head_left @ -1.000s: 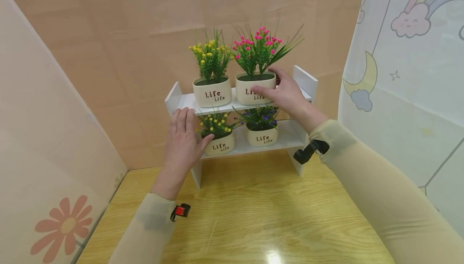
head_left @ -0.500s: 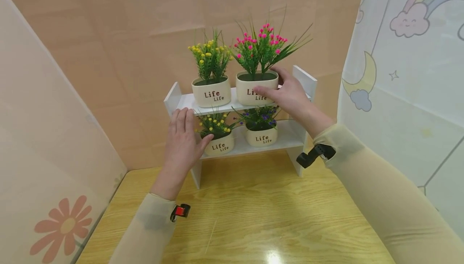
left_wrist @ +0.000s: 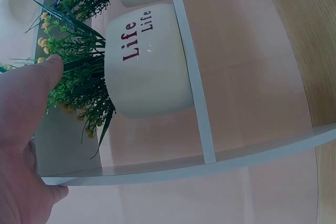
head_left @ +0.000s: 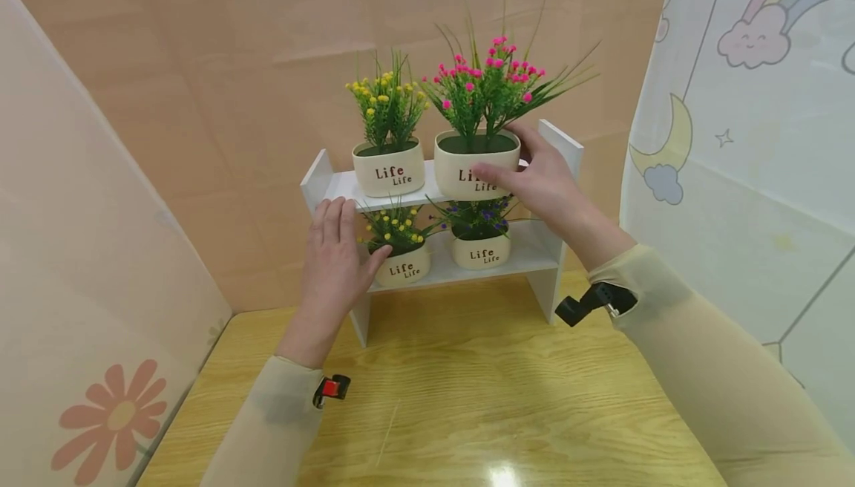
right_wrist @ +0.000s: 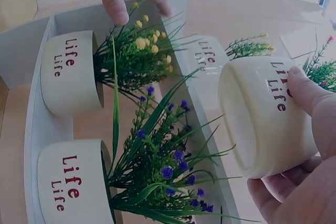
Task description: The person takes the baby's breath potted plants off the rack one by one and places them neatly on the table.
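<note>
My right hand [head_left: 551, 186] grips a cream "Life" flowerpot [head_left: 453, 169] with pink flowers, thumb across its front and fingers behind. In the right wrist view the pot's underside shows, raised off the upper board. My left hand [head_left: 330, 264] rests with straight fingers at the left end of the white two-tier shelf [head_left: 461, 273], thumb close to the lower yellow-flowered pot [head_left: 404, 268]. Another yellow-flowered pot [head_left: 389, 175] stands on the upper board, left of the held one. Below, a pot with purple flowers [head_left: 481, 251] stands on the lower board.
The shelf stands on a wooden table [head_left: 441, 390] against a peach backdrop [head_left: 200, 101]. White side panels [head_left: 561, 147] rise above both ends of the upper board. A patterned curtain [head_left: 755, 197] hangs on the right, a flower-printed one [head_left: 100, 286] on the left.
My right hand has lifted the pink-flowered pot off the upper board and brought it toward me and slightly right. My left hand has stayed at the shelf's left end.
</note>
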Available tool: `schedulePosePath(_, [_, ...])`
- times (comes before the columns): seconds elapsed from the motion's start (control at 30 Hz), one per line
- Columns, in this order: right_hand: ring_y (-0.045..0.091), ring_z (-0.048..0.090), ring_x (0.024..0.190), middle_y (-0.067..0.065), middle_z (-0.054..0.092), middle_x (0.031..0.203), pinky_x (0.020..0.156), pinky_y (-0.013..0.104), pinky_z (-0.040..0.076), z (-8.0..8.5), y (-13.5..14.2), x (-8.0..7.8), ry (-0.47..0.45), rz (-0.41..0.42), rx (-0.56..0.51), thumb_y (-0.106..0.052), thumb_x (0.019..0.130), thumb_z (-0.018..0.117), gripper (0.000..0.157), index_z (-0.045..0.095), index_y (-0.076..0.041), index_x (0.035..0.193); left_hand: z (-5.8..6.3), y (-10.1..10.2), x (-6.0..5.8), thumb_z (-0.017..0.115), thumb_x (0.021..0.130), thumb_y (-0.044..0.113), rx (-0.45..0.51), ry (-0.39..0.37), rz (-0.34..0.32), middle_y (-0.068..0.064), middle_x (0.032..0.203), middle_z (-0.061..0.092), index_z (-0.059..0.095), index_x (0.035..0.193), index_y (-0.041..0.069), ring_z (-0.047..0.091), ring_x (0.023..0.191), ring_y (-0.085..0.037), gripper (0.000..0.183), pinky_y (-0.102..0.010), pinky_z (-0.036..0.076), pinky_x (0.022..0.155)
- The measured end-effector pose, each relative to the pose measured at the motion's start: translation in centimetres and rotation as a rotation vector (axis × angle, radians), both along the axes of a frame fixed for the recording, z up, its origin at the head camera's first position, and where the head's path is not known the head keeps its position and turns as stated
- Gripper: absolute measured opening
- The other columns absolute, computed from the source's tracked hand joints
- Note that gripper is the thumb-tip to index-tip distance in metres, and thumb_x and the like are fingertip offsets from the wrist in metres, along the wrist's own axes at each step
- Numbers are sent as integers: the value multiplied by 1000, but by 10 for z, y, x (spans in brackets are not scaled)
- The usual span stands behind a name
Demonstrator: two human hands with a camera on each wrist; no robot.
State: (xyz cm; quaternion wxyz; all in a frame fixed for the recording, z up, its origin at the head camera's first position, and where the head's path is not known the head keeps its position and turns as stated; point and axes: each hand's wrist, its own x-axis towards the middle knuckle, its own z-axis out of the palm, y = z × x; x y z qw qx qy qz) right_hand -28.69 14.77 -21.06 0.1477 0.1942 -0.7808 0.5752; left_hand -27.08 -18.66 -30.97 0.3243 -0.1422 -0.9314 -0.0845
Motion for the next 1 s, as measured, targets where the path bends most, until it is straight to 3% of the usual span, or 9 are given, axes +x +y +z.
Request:
schedulePosePath(0.43, [27,66,133,-1,61,147,106,43,59,-8,2,21,-7,14,35,-40,96,89,75,51,-28,160,-2,-2,-3,85,98,47,-16,37,1,-26,169,29,25,166,-2,19,163,-44,103,-50,9,138])
schedulePosePath(0.67, [26,66,134,-2,59,151,104,39,61,-16,5,33,-8,2,52,-37,97,89,77,49,-24,161,-2,-2,-4,85,98,46,-8,42,-1,-26,169,30,26,166,-2,19,163,-43,103,-49,9,138])
schedulePosePath(1.0, [27,63,138,-3,63,151,115,49,53,-29,11,47,42,-6,68,-29,96,91,76,52,-23,161,-2,1,-3,85,98,47,9,32,0,-25,170,29,26,166,-2,19,163,-43,103,-49,10,138])
